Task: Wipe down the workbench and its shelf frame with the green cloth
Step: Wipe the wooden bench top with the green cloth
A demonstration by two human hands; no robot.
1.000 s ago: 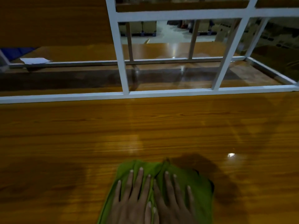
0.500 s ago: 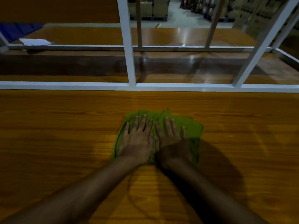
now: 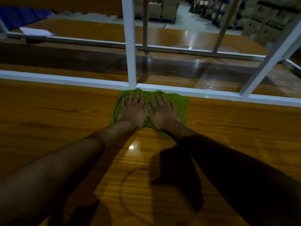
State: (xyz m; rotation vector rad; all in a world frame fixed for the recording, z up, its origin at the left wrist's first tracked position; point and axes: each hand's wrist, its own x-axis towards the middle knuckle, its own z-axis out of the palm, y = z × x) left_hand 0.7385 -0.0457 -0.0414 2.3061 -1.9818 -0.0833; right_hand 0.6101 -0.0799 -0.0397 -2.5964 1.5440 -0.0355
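Note:
The green cloth (image 3: 181, 103) lies flat on the glossy wooden workbench (image 3: 57, 119), its far edge against the white bottom rail of the shelf frame (image 3: 65, 79). My left hand (image 3: 132, 110) and my right hand (image 3: 163, 112) press side by side on the cloth with fingers straight and spread. Both arms reach far forward. A white upright of the frame (image 3: 130, 46) rises just beyond the cloth's far left corner.
Beyond the rail a second wooden surface (image 3: 179, 38) extends behind more white bars. A slanted white bar (image 3: 270, 62) stands at the right. A white folded item (image 3: 35, 31) and blue fabric (image 3: 19, 15) lie at the far left. Stacked boxes fill the background.
Both hands have pushed the cloth away from me across the bench, from near the front edge up to the frame's bottom rail. My arms are now stretched out.

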